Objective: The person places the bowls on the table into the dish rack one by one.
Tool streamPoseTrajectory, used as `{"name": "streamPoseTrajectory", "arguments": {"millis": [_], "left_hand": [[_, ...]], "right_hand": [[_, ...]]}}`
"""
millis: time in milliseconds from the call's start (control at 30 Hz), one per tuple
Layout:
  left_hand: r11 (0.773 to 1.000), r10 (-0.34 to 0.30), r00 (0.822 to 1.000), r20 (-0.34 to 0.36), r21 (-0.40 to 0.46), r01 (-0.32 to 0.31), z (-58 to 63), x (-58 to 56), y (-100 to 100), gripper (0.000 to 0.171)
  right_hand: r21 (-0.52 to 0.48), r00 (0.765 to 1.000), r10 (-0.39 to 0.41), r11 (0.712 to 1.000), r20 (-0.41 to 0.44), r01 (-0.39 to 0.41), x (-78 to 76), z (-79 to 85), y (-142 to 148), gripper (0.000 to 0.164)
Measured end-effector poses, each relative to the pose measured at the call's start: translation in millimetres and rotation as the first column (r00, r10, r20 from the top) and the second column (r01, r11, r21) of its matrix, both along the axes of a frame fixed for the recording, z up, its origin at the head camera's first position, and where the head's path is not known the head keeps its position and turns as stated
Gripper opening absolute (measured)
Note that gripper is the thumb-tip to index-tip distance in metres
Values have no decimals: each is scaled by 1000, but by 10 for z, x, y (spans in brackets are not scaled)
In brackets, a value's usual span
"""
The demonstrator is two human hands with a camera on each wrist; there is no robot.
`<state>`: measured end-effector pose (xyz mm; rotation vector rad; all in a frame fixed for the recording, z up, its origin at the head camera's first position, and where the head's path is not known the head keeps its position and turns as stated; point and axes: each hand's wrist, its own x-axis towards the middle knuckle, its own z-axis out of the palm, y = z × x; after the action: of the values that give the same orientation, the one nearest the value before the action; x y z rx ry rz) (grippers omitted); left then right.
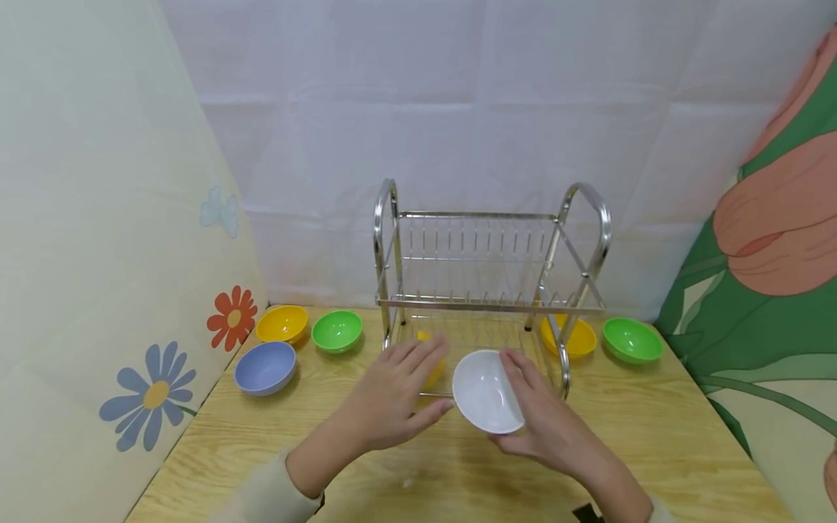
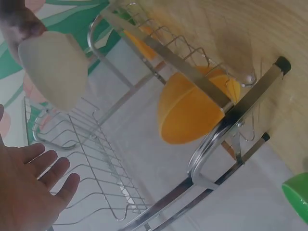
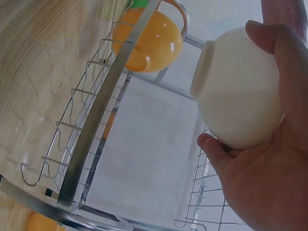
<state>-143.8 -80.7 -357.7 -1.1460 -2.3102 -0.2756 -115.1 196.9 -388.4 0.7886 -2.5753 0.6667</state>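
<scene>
A white bowl (image 1: 482, 392) is held in my right hand (image 1: 539, 418), in front of the metal dish rack (image 1: 490, 306). Its hollow faces me in the head view, tilted. In the right wrist view, thumb and fingers grip the white bowl (image 3: 240, 91) from opposite sides. Beside it, my left hand (image 1: 392, 396) is spread and holds nothing; the left wrist view shows its fingers (image 2: 55, 173) apart from the bowl. A yellow-orange bowl (image 2: 190, 108) stands on its side in the rack's lower tier, partly hidden behind my left hand in the head view.
On the table's left are a yellow bowl (image 1: 282, 325), a green bowl (image 1: 337, 331) and a blue bowl (image 1: 265, 369). To the right, another yellow bowl (image 1: 578, 338) shows behind the rack's side frame, next to another green bowl (image 1: 632, 341). A white cloth (image 1: 327, 145) hangs behind.
</scene>
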Motion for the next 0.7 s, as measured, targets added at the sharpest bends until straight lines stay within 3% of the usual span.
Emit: {"name": "streamPoseTrajectory", "arguments": {"millis": [133,300,700], "left_hand": [[998,27,995,100,-64,-21,-61,34,22,79],[991,27,990,141,-130,-9,-139,47,54,89],[990,6,966,258,-136,30,-265,10,110,99]], "right_hand": [[3,1000,8,1000,-12,-8,-20,2,-23,119],[7,1000,16,1000,-5,-16,-35,11,-60,118],[24,999,35,999,16,-35,-19,10,-138,120]]}}
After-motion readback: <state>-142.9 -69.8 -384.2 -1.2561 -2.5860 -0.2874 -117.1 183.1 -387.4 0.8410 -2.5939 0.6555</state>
